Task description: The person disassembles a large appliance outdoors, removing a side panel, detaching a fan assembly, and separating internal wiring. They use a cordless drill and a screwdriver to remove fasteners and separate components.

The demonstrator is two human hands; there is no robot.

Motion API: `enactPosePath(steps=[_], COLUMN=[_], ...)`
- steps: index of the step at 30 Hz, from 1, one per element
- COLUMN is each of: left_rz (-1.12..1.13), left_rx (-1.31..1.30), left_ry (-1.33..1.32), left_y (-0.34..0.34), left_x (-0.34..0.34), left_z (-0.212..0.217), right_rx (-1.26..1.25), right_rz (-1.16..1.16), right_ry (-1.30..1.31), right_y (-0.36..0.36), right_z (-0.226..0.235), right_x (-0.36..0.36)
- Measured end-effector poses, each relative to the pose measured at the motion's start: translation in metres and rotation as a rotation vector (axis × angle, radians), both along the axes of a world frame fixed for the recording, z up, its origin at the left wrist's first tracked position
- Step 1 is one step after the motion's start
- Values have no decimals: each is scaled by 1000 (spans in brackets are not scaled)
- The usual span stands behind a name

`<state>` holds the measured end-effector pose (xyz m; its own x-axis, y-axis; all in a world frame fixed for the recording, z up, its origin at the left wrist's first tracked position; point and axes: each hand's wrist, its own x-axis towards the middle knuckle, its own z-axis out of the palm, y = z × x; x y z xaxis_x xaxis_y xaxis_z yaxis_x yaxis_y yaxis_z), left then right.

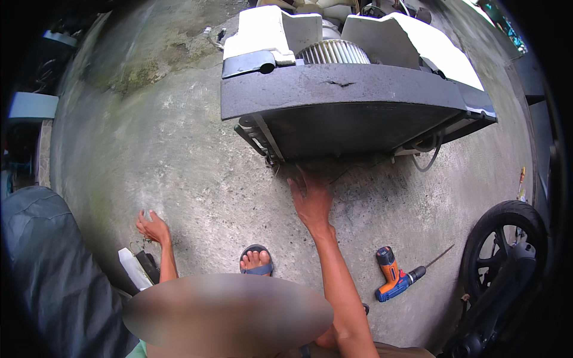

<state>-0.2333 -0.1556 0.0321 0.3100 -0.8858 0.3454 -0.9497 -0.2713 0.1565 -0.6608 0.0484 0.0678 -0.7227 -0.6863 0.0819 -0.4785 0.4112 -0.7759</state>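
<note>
The unit point(280, 89) stands on the concrete point(197, 173) ahead of the person, its dark panel point(346, 128) facing them. The right hand point(312, 200) reaches to the lower edge of that panel, thumb parted from the fingers; the fingertips sink into shadow, so I cannot tell whether they grip or only touch. The left hand point(153, 228) is well apart from the unit, near a white part point(135, 268), its fingers loosely curled with a gap at the thumb. The unit looks heavy and stiff, probably metal around the grey band point(394, 89), and its edges may be sharp on bare skin. The best hold would be low on the frame, one hand at each side. The white foam point(256, 27) on top looks light and likely to crumble (a tempting handle, but a poor one), and the finned wheel point(335, 52) seems fragile. The pipe point(249, 141) and the looped cable point(440, 143) could bend or snag, so fingers should avoid both.
</note>
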Motion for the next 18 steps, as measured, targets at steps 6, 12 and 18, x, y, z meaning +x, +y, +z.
enactPosePath(steps=[6,12,18], left_rz=[-720,-810,-676], left_rx=[266,598,703], left_ry=[704,972,1133], left_y=[62,68,58], left_x=[-215,-314,-324], left_z=[29,40,33], right_rx=[81,43,-92], right_rz=[-50,-26,-74], right_ry=[-200,-408,-531], right_y=[-27,-24,-32], right_z=[-24,-30,-28], right_x=[5,0,8])
